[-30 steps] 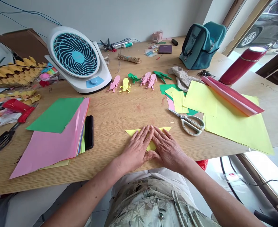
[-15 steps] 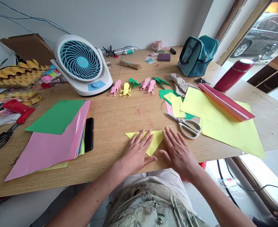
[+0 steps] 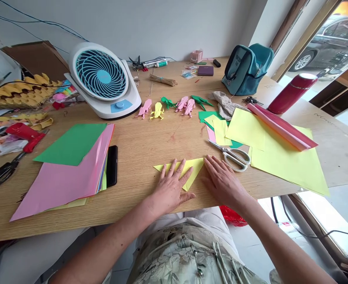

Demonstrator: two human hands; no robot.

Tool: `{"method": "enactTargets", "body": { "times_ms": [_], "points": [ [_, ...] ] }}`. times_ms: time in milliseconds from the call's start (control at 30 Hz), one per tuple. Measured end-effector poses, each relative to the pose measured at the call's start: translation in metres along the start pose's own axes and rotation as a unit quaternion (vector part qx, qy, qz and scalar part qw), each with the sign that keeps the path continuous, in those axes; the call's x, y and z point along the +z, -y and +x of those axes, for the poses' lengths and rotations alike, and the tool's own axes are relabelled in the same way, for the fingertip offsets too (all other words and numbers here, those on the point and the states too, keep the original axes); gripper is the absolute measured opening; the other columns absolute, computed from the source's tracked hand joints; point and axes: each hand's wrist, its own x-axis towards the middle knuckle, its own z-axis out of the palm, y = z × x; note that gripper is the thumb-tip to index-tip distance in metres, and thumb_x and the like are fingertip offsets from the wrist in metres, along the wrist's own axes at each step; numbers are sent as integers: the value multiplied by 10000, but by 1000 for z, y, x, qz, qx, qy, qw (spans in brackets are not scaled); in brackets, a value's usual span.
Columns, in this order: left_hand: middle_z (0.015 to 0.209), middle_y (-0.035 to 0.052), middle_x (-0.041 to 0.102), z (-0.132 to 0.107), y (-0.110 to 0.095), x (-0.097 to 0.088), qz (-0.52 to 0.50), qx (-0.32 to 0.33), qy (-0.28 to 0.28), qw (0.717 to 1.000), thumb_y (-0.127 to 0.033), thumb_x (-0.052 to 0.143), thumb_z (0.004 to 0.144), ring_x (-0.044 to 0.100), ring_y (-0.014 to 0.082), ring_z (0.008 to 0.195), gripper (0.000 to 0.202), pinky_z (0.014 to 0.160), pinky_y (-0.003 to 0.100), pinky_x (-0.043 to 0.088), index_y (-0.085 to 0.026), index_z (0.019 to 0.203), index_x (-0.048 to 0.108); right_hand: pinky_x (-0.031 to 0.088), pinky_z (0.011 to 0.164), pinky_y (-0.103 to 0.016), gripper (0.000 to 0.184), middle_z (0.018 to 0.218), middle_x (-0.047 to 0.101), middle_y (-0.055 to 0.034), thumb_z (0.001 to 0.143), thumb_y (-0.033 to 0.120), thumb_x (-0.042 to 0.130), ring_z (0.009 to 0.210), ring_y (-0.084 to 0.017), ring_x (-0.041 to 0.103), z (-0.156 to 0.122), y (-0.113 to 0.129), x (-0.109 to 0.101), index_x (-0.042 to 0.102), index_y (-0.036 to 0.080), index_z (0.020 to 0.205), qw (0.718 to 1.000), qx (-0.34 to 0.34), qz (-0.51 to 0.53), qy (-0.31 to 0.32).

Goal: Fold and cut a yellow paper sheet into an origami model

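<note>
A yellow sheet of paper folded into a triangle (image 3: 195, 169) lies on the wooden table near its front edge, long side away from me. My left hand (image 3: 173, 182) rests on it with fingers spread, covering its middle and left part. At the triangle's right corner is my right hand (image 3: 222, 176), flat and with its fingers stretched forward over the tabletop. Just beyond the right fingers lie scissors (image 3: 236, 158) with white handles. Several folded paper frogs, among them a yellow one (image 3: 157, 111) and a pink one (image 3: 145, 108), stand farther back.
Coloured paper sheets (image 3: 64, 179) and a black phone (image 3: 111, 165) lie at left, below a white fan (image 3: 103, 79). Yellow sheets (image 3: 286, 169), a rolled red sheet (image 3: 283, 128), a red bottle (image 3: 292, 94) and a teal bag (image 3: 247, 71) are at right. Paper scraps (image 3: 221, 132) lie behind the scissors.
My right hand has shifted slightly, its fingers now closer together at the triangle's right corner. My left hand stays on the paper, its fingers a little more spread.
</note>
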Motion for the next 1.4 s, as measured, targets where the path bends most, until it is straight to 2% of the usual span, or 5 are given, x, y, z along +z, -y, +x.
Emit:
{"method": "enactTargets", "body": {
  "times_ms": [400, 667, 1033, 1233, 1400],
  "points": [
    [1646, 146, 67, 1, -2, -3, -30, -27, 38, 998, -694, 459, 878, 54, 429, 1498, 820, 1143, 704, 104, -286, 1554, 239, 433, 1024, -464, 373, 1362, 561, -179, 989, 313, 443, 1244, -312, 523, 51, 5, -6, 604, 120, 1266, 996, -37, 78, 21],
    [1627, 56, 211, 4, -6, 9, -9, -84, -27, 996, -361, 288, 1024, 155, 286, 1511, 549, 1183, 611, 198, -176, 1541, 269, 389, 1058, -464, 437, 1398, 530, -162, 974, 285, 460, 1250, -309, 487, 46, 0, 12, 516, 118, 1374, 996, -38, 78, -18],
    [1650, 119, 99, 2, -6, 6, -20, -107, -15, 994, -648, 544, 864, 52, 450, 1492, 808, 1127, 722, 114, -302, 1543, 275, 370, 1069, -455, 432, 1424, 506, -170, 977, 285, 456, 1289, -309, 453, 41, 3, 12, 521, 110, 1366, 995, -38, 88, -25],
    [1642, 166, 71, 3, -4, 1, -39, -123, 10, 992, -723, 521, 828, 19, 418, 1503, 1004, 1160, 680, 88, -169, 1574, 141, 404, 1005, -447, 365, 1276, 578, -156, 956, 341, 509, 1157, -302, 529, 45, 10, 4, 597, 161, 1261, 995, -10, 98, -26],
    [1633, 141, 177, 3, 10, -9, -69, -108, 14, 992, -528, 350, 993, 108, 353, 1510, 661, 1157, 622, 208, -182, 1547, 251, 433, 899, -391, 266, 1020, 618, -123, 913, 383, 571, 984, -271, 584, 57, 9, -8, 630, 167, 1056, 995, 39, 93, 26]
  ]
}}
